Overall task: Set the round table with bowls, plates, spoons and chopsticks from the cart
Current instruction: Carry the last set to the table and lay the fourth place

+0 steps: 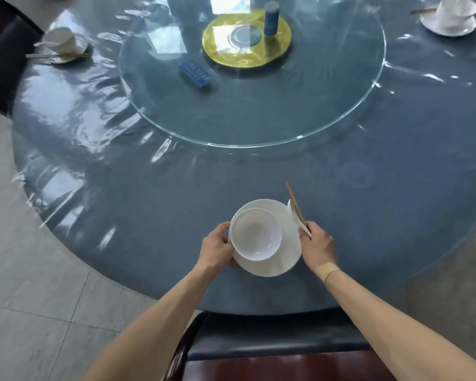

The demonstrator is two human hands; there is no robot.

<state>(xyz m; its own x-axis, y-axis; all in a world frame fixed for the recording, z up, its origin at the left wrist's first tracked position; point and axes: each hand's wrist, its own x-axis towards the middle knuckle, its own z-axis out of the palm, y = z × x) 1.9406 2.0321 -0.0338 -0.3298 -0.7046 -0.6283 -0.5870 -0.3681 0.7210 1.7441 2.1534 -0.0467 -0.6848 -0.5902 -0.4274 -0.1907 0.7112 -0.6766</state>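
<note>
Bowl [256, 234] on plate [286, 251] at table's [121, 193] six o'clock: smooth, rigid, breakable, probably slippery; best gripped at rims. Left hand [217, 247] clamped on rims; right hand [318, 247] pinching spoon [294, 215] and chopsticks [293, 199].

bowl [256, 234] white | plate [282, 259] white | chopsticks [294, 204] tan | table [149, 202] slate-blue | disc [223, 55] gold
</note>
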